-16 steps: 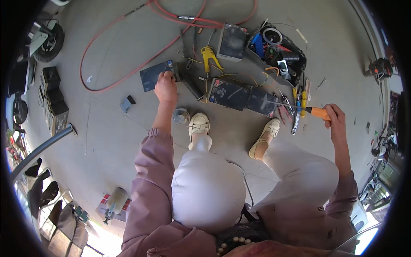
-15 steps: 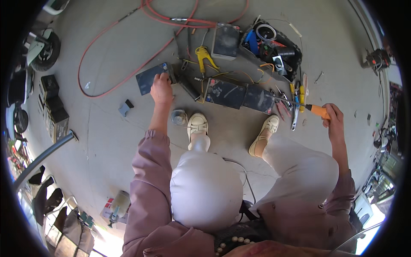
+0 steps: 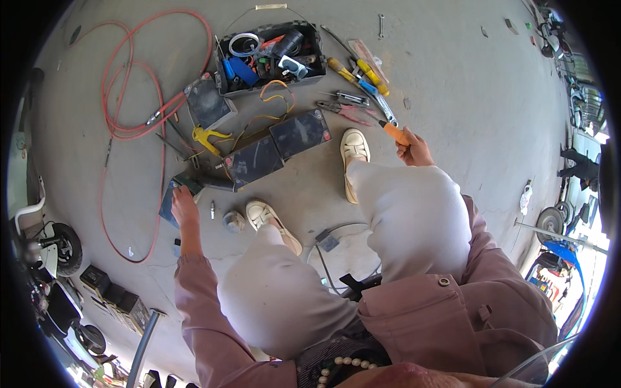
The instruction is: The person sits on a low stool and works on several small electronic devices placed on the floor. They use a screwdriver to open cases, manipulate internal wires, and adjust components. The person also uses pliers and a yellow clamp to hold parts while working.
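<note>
At the left, my left hand (image 3: 185,205) rests over the top of a dark battery (image 3: 167,212). Its fingers are curled together; whether they pinch something small is hidden. My right hand (image 3: 417,152) is closed around the orange handle of a screwdriver (image 3: 396,134). The screwdriver's thin shaft points left toward red-handled pliers (image 3: 349,114) on the floor. Between my hands, two dark batteries (image 3: 253,160) (image 3: 301,134) lie end to end. Beside them is a yellow air blow gun (image 3: 208,138), with yellow and orange wires (image 3: 277,116) close by.
An open black toolbox (image 3: 275,90) full of tools stands ahead, with another battery (image 3: 208,102) next to it. A red hose (image 3: 157,226) loops at the left. Yellow-handled screwdrivers (image 3: 373,76) and a wrench (image 3: 387,111) lie right of the toolbox. A small jar (image 3: 233,222) stands near my left shoe.
The whole view has turned, so the toolbox and batteries appear further left. My left hand stays at the battery. My right hand still grips the screwdriver, its shaft now nearer the pliers.
</note>
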`<state>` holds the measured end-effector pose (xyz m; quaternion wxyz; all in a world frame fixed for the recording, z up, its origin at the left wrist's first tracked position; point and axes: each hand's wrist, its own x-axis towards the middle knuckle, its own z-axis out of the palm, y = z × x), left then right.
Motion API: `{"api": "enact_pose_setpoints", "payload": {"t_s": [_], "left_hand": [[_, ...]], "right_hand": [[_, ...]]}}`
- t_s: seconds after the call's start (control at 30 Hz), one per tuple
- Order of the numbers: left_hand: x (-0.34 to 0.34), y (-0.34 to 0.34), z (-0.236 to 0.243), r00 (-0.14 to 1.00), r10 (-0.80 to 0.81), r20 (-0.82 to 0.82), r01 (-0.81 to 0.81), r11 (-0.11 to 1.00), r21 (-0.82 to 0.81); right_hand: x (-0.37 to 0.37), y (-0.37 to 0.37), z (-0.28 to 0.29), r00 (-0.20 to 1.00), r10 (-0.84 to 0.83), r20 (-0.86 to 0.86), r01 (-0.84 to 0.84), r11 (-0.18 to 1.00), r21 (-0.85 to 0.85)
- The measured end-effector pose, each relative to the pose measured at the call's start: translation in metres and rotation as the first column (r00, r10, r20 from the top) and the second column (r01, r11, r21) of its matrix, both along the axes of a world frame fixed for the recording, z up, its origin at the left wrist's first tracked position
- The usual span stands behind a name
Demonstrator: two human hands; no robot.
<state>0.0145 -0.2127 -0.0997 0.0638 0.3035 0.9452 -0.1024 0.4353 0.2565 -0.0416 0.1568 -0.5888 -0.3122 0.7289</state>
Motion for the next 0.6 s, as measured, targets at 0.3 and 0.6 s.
{"api": "enact_pose_setpoints", "payload": {"t_s": [0.3, 0.6], "left_hand": [[0.0, 0.002, -0.001, 1.0, -0.018, -0.006, 0.017, 0.99, -0.137], [0.001, 0.009, -0.005, 0.978, 0.206, 0.039, -0.193, 0.957, -0.216]], "right_hand": [[0.002, 0.007, -0.048, 0.997, 0.054, -0.059, -0.054, 0.999, 0.005], [0.0, 0.04, -0.078, 0.997, 0.076, 0.023, -0.077, 0.993, 0.086]]}}
